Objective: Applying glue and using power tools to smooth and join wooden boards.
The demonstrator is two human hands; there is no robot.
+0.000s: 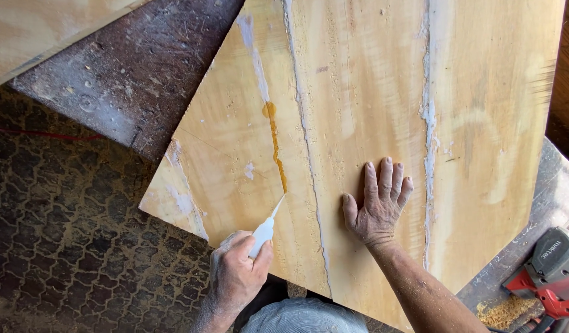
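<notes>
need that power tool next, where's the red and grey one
The red and grey power tool sits at the head view's bottom right corner, on the dark workbench beside the pale wooden panel, right of the flat right hand.

packages: small white glue bottle, tapered nozzle, near bench's front edge | labels: grey plate on red power tool, front right corner | signs, screens: none

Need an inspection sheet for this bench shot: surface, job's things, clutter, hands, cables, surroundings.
Surface: dark worn bench, dusty.
Job's things: pale wood panel with filled white seams; amber glue line along a crack; white nozzle bottle, tip at the line's lower end.
Clutter: sawdust pile; red power tool at the bench edge.
Hands: left hand grips the bottle; right hand flat on the panel.
Cables: thin red cord on the floor.
Surroundings: patterned floor.
</notes>
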